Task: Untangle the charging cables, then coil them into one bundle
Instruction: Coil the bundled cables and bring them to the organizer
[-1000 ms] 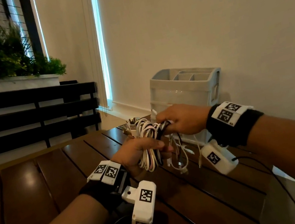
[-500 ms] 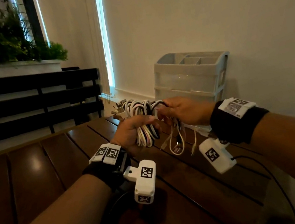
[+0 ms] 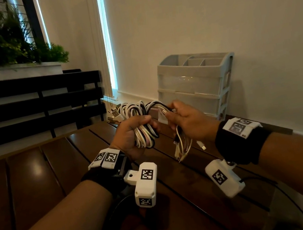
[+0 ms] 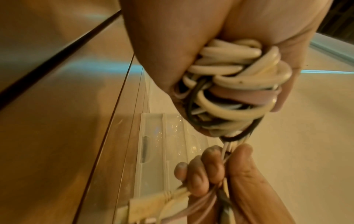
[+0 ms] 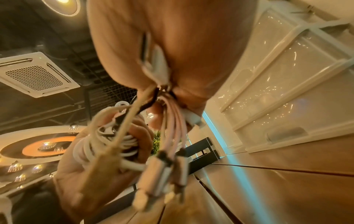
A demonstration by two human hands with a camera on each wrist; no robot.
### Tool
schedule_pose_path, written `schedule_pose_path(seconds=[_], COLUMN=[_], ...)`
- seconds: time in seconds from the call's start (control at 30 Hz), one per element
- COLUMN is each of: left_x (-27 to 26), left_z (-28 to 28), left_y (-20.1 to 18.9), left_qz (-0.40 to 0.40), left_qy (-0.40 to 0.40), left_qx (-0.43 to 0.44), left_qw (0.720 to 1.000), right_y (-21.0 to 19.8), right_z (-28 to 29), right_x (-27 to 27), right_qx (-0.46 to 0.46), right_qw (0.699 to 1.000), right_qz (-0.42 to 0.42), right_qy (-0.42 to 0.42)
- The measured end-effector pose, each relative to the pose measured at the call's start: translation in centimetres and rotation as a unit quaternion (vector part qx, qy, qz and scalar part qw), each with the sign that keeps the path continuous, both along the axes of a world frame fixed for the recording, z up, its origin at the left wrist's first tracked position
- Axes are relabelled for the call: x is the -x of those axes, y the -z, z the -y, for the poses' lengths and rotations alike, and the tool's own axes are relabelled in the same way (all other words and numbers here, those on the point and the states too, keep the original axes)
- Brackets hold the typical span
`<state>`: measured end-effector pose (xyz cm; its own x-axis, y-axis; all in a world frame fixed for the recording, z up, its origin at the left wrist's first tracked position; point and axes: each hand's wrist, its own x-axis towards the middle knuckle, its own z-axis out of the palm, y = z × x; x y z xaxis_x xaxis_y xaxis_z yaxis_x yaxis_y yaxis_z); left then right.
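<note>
A coiled bundle of white, pink and black charging cables [image 3: 144,134] [image 4: 235,91] is held above the wooden table. My left hand [image 3: 133,136] grips the coil in its fist, loops sticking out above and below. My right hand [image 3: 186,123] [image 4: 216,171], just to the right, pinches the loose cable ends [image 3: 182,146]. Their plugs [image 5: 162,174] dangle below the right hand [image 5: 168,57]. More USB plugs [image 3: 114,114] poke out at the coil's upper left. In the right wrist view the left hand [image 5: 99,166] holds the white coil [image 5: 107,145].
A dark slatted wooden table [image 3: 38,184] lies under both hands. A grey plastic drawer organiser [image 3: 195,85] stands against the wall behind the right hand. A black slatted bench [image 3: 31,107] and a planter with greenery [image 3: 0,45] are at the left.
Both hands have lifted the bundle a little and drawn slightly apart. The right hand has turned so the loose ends hang below it. The head view has tilted upward.
</note>
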<state>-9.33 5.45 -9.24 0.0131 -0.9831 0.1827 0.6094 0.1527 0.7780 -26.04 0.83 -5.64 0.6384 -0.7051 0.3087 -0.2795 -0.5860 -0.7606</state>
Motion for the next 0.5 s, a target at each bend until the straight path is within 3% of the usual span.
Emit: schedule_pose_path(seconds=[0.07,0.17,0.3,0.5], left_x=[-0.1,0.0,0.7,1.6], left_z=[0.0,0.1,0.1,0.4], left_y=[0.1,0.6,0.7,0.9], left_qz=[0.001,0.011,0.007,0.027], left_qy=[0.012,0.032,0.056,0.019], left_qx=[-0.001,-0.009,-0.017,-0.049], left_qw=[1.0,0.999,0.998,0.998], right_y=[0.0,0.1,0.2,0.4], right_z=[0.1,-0.2,-1.0,-0.8], right_x=[-0.2,-0.5,-0.8,-1.2], right_qx=[0.074,0.114,0.099,0.134], right_qw=[0.996,0.991,0.993,0.983], right_qz=[-0.037,-0.062,-0.062,-0.106], right_qy=[0.022,0.03,0.035,0.059])
